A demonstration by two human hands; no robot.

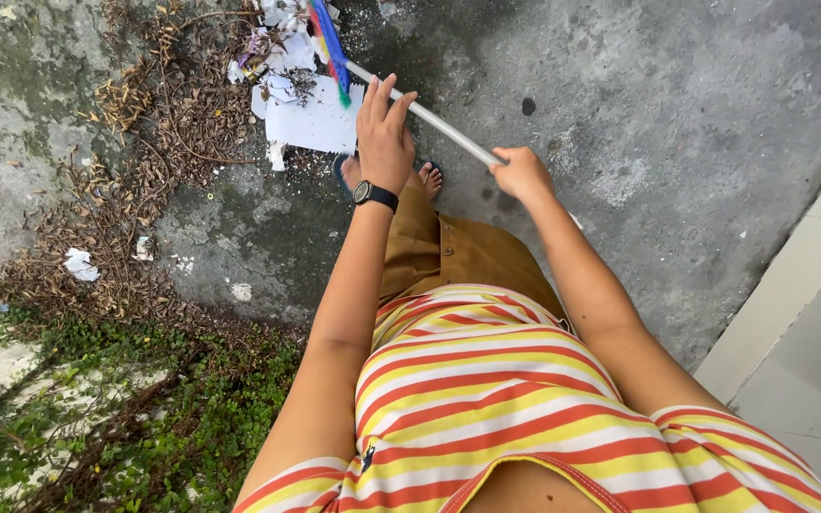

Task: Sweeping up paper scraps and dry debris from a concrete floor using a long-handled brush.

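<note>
A broom with a thin white handle [448,131] and coloured bristles [328,40] reaches across the concrete toward the top of the view. My right hand [521,173] is shut on the handle's near end. My left hand [384,135], wearing a black wristwatch, lies over the handle further down with its fingers spread and extended. The bristles rest at a heap of white paper scraps [308,116] mixed with dry twigs.
Dry leaves and twigs [149,157] litter the concrete at left, with small paper bits [79,263]. Green ground plants [135,418] fill the lower left. A pale raised kerb [791,285] runs along the right. My feet in sandals [429,176] stand below the handle.
</note>
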